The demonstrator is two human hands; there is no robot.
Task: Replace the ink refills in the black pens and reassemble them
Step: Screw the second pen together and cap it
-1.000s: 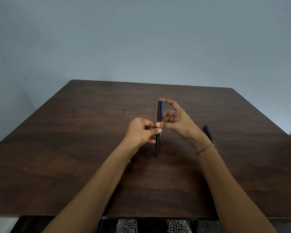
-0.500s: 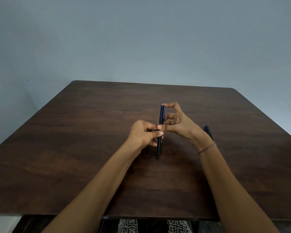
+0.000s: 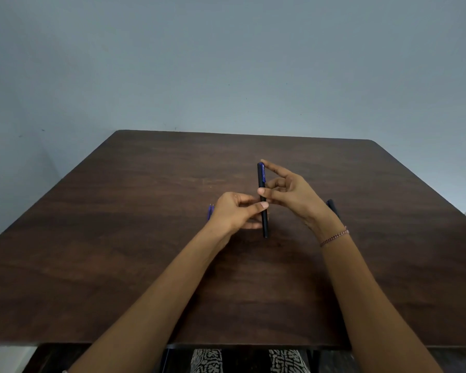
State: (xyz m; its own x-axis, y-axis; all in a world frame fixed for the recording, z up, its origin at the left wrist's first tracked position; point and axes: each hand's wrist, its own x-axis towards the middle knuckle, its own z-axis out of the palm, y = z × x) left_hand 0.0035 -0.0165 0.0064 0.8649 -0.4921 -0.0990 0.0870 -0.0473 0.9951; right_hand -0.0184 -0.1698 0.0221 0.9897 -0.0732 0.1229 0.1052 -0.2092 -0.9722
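Observation:
A black pen (image 3: 262, 200) with a blue clip on its cap stands nearly upright above the dark wooden table (image 3: 119, 251). My left hand (image 3: 234, 211) pinches the pen's lower barrel between thumb and fingers. My right hand (image 3: 291, 195) holds the upper part, its index fingertip on the cap's top. A second black pen (image 3: 332, 207) lies on the table behind my right wrist, mostly hidden. Blue ink refills (image 3: 211, 212) with metal tips lie just left of my left hand, partly hidden by it.
The table's far edge meets a plain grey wall (image 3: 226, 63). The near edge (image 3: 253, 345) runs just above my patterned trousers. A bracelet (image 3: 334, 236) circles my right wrist.
Both hands and the pen shifted slightly right and back up after dipping. My left hand moved right, uncovering the blue refills beside it. Both grips on the pen stay the same.

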